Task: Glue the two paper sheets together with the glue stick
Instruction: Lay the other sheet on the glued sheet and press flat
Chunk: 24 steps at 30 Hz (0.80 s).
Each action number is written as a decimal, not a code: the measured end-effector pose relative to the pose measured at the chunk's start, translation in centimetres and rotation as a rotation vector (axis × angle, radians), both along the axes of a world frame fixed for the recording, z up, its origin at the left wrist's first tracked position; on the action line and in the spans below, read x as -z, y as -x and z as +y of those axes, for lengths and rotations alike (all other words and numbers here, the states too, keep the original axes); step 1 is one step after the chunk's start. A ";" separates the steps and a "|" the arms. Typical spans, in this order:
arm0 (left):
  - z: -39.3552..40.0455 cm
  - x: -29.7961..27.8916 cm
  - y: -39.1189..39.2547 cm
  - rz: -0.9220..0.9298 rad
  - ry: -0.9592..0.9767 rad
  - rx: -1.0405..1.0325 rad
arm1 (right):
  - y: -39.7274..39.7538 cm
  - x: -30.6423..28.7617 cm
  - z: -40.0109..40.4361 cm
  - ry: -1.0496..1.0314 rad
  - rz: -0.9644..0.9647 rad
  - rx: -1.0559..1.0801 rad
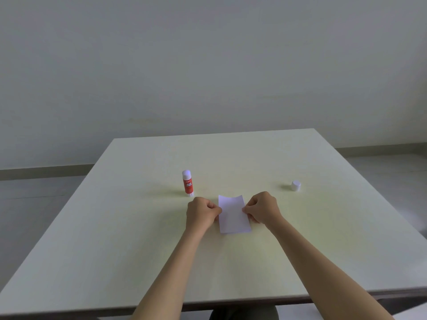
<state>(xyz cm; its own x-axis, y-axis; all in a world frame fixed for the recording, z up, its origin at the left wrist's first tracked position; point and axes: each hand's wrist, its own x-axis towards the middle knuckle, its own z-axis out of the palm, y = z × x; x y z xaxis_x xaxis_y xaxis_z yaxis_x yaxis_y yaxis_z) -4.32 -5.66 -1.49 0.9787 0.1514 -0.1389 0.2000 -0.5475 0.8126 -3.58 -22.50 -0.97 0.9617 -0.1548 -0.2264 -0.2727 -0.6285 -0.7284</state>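
Nearest the table's front edge, both hands pinch the paper sheets: left hand on the left edge, right hand on the right. Their long axis runs away from the person, far end curling up. A lower sheet peeks out at the near edge; any glue is hidden. Beyond, nearer the left hand, stands the glue stick; its cap lies far right.

Bare indoor room, type uncertain: plain pale wall across upper frame, grey floor at left, one pale square worktop at centre.
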 end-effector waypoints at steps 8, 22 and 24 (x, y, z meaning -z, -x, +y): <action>-0.6 0.0 0.0 -0.024 -0.139 0.033 | -0.2 0.5 0.6 0.080 -0.021 0.010; 1.9 0.5 -0.9 -0.185 -0.416 0.541 | -0.5 0.7 0.5 0.117 -0.011 0.007; 2.2 0.1 -0.9 -0.126 -0.455 0.589 | -0.5 0.7 0.5 0.115 -0.014 0.006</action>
